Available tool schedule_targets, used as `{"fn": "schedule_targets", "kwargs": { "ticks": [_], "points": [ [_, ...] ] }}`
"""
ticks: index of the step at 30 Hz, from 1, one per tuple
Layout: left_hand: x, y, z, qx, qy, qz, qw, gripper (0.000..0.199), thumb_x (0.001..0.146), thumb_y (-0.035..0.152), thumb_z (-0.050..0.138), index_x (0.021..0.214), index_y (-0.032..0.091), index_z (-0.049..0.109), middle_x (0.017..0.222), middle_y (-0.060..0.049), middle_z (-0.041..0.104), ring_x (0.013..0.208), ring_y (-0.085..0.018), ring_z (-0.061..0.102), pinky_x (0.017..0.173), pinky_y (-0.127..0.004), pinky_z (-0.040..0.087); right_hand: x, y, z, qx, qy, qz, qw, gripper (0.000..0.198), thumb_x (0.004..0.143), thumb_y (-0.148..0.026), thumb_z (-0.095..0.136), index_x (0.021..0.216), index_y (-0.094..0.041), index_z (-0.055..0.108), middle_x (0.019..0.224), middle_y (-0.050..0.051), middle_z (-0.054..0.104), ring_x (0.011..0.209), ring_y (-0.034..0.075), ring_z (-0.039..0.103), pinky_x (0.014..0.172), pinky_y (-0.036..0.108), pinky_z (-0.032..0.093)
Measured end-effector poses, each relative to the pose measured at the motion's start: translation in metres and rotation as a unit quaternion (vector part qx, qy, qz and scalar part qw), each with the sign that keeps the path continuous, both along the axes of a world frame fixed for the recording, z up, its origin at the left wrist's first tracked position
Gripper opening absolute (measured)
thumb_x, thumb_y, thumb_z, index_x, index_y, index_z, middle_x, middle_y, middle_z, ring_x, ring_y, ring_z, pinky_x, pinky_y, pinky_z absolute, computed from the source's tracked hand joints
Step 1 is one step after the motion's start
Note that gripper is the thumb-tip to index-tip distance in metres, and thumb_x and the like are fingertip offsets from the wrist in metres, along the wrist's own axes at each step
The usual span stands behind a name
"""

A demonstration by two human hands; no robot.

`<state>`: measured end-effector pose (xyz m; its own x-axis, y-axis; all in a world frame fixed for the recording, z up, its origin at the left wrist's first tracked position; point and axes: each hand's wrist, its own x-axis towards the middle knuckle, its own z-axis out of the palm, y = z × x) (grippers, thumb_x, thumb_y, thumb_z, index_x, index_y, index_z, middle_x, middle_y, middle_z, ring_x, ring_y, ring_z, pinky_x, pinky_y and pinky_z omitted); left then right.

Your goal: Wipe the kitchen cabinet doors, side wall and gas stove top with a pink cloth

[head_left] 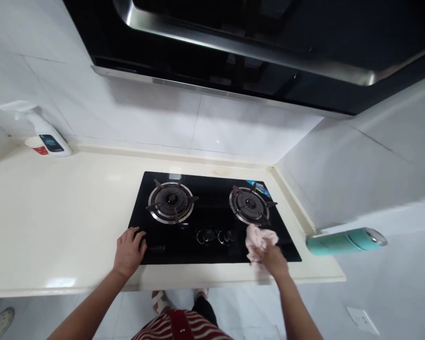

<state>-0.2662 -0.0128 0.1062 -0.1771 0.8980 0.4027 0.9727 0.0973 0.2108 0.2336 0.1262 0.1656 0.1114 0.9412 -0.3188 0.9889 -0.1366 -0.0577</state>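
Observation:
A black glass gas cooktop [208,189] with two burners is set in the pale counter. At its front left corner rests my left hand [129,250], holding nothing, its fingers apart and lightly bent over the edge. My right hand [273,259] grips a crumpled pink cloth [260,238] against the front right part of the glass, just below the right burner [250,204]. Some of the fingers are hidden by the cloth and blurred. Between the hands lie two control knobs [208,235]. The left burner [171,200] is beyond my left hand.
A white spray bottle [49,132] and a red-and-white cup [37,146] stand at the back left. Near the right edge of the counter [56,212] is a teal flask [340,242]. A dark range hood [233,61] overhangs the cooktop, and walls bound the back and right.

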Motion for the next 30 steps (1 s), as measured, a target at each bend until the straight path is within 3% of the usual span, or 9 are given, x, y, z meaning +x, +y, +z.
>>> {"fn": "schedule_targets", "kwargs": {
  "ticks": [3,6,11,16,20,25,30],
  "points": [
    [0.003,0.001,0.000,0.007,-0.004,-0.008,1.000,0.024,0.094,0.026,0.051,0.110,0.021,0.069,0.123,-0.014,0.065,0.122,-0.034,0.056,0.094,-0.050,0.050,-0.034,0.023,-0.005,0.003,-0.013,0.012,1.000,0.055,0.102,-0.050,0.038,0.146,-0.018,0.047,0.123,0.020,0.062,0.105,0.031,0.071,0.086,0.041,0.053],
    [0.002,0.000,-0.001,0.014,-0.006,-0.003,1.000,0.024,0.094,0.026,0.052,0.108,0.022,0.070,0.122,-0.013,0.067,0.122,-0.033,0.057,0.094,-0.050,0.050,-0.062,0.039,-0.004,0.000,-0.010,0.089,0.996,0.049,0.103,-0.042,0.042,0.146,-0.021,0.050,0.131,0.018,0.061,0.113,0.027,0.068,0.090,0.036,0.050],
    [0.002,-0.002,-0.001,0.008,-0.003,-0.002,1.000,0.023,0.094,0.025,0.052,0.108,0.022,0.070,0.122,-0.013,0.067,0.122,-0.033,0.057,0.095,-0.049,0.049,-0.075,0.061,0.007,-0.007,0.007,0.165,0.986,0.044,0.101,-0.042,0.048,0.139,-0.022,0.060,0.128,0.015,0.068,0.121,0.028,0.065,0.097,0.035,0.048],
    [0.003,-0.004,-0.001,0.004,0.006,0.001,1.000,0.023,0.094,0.024,0.052,0.110,0.022,0.069,0.124,-0.013,0.066,0.122,-0.033,0.056,0.094,-0.049,0.048,-0.092,0.074,0.014,-0.005,0.007,0.221,0.975,0.044,0.098,-0.041,0.052,0.136,-0.023,0.064,0.125,0.015,0.071,0.117,0.034,0.067,0.097,0.042,0.050],
    [0.003,-0.005,-0.002,0.003,0.015,0.002,1.000,0.022,0.094,0.024,0.053,0.110,0.022,0.069,0.125,-0.012,0.066,0.122,-0.033,0.057,0.094,-0.048,0.048,-0.117,0.078,0.016,0.007,-0.005,0.230,0.973,0.049,0.097,-0.039,0.052,0.144,-0.024,0.056,0.124,0.016,0.070,0.111,0.034,0.069,0.095,0.046,0.051],
    [0.003,-0.005,0.000,0.011,0.029,0.002,1.000,0.021,0.094,0.023,0.052,0.108,0.022,0.068,0.122,-0.012,0.067,0.120,-0.032,0.058,0.092,-0.047,0.049,-0.161,0.090,0.013,0.018,0.020,0.243,0.970,0.067,0.098,-0.042,0.054,0.159,-0.024,0.033,0.132,0.014,0.064,0.117,0.030,0.064,0.095,0.037,0.049],
    [0.005,-0.005,0.003,0.015,0.024,0.001,1.000,0.020,0.094,0.022,0.052,0.108,0.022,0.068,0.123,-0.011,0.067,0.120,-0.030,0.059,0.093,-0.047,0.050,-0.211,0.136,0.010,0.033,0.026,0.225,0.973,0.068,0.095,-0.044,0.059,0.158,-0.031,0.036,0.151,0.016,0.043,0.128,0.036,0.052,0.100,0.044,0.045]
  ]
}}
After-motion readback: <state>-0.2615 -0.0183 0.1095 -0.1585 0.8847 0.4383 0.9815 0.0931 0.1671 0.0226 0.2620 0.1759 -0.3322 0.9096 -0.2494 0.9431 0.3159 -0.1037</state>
